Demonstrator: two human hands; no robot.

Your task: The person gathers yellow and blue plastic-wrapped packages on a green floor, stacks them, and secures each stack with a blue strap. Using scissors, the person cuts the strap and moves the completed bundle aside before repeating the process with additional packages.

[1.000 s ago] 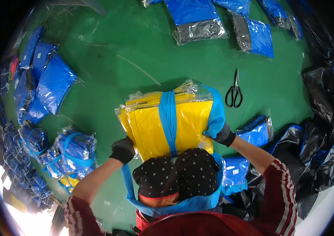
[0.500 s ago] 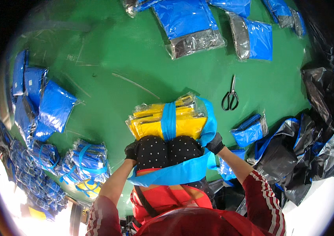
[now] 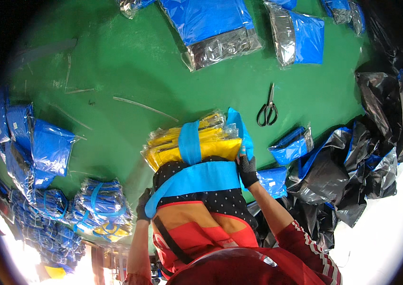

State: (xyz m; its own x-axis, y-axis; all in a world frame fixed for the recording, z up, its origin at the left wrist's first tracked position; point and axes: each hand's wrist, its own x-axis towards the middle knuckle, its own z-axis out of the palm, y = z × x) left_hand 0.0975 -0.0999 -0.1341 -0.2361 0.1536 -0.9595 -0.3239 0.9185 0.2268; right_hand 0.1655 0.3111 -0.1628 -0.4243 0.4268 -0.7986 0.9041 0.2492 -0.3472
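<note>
the yellow bundle (image 3: 196,142) of bagged items sits on your lap, against the green floor (image 3: 130,71). one light blue strap (image 3: 189,142) already crosses it lengthwise; a second blue band (image 3: 196,180) runs across the near end, not visibly tied. your right hand (image 3: 247,170), gloved, grips the strap at the bundle's right edge. your left hand (image 3: 143,205) clamps the band's lower left end. finished strapped bundles (image 3: 101,209) lie to your left; scissors (image 3: 268,109) lie untouched beyond the bundle. judged: wrapping about half done, knot and trim remaining.
</note>
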